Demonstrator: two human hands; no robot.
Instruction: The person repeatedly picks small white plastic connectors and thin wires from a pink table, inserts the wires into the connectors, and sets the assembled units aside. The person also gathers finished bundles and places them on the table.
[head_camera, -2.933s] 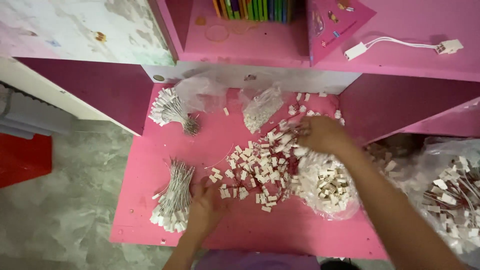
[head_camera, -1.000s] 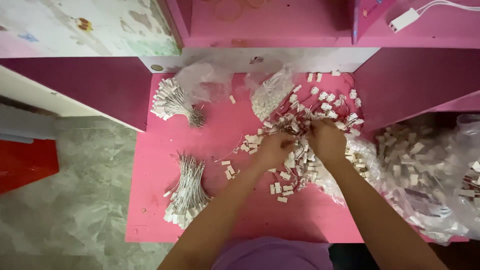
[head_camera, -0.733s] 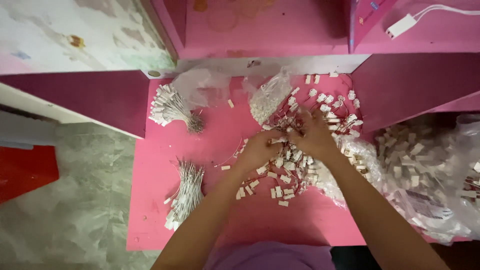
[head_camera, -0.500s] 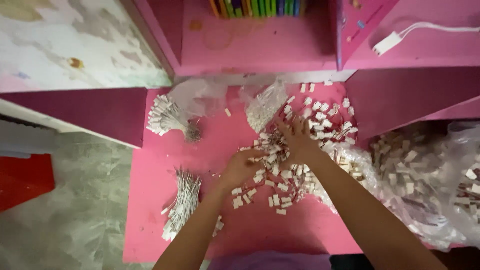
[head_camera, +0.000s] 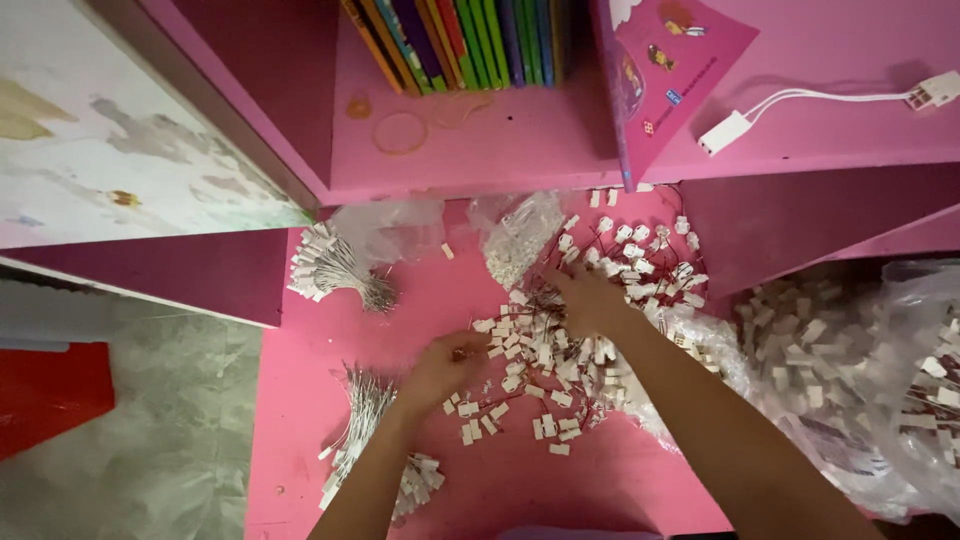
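Observation:
A loose heap of small white tags on thin red strings (head_camera: 560, 370) covers the middle of a pink table (head_camera: 310, 370). My left hand (head_camera: 445, 365) rests at the heap's left edge, fingers curled on a few tags. My right hand (head_camera: 590, 300) lies on top of the heap farther back, fingers bent into the tags. A tied bundle of tags (head_camera: 330, 270) lies at the back left, and another bundle (head_camera: 365, 440) lies near the front left beside my left forearm.
Clear plastic bags (head_camera: 520, 235) sit at the back of the table. A big bag full of white tags (head_camera: 850, 370) lies to the right. Above is a pink shelf (head_camera: 500, 150) with books (head_camera: 460, 40), a pink booklet (head_camera: 665, 60) and a white cable (head_camera: 830, 100). A red object (head_camera: 45, 400) lies on grey floor at left.
Both hands met in the middle of the heap, then drew apart: the right moved back toward the far tags, the left stayed at the heap's left edge. The camera tilted up toward the shelf.

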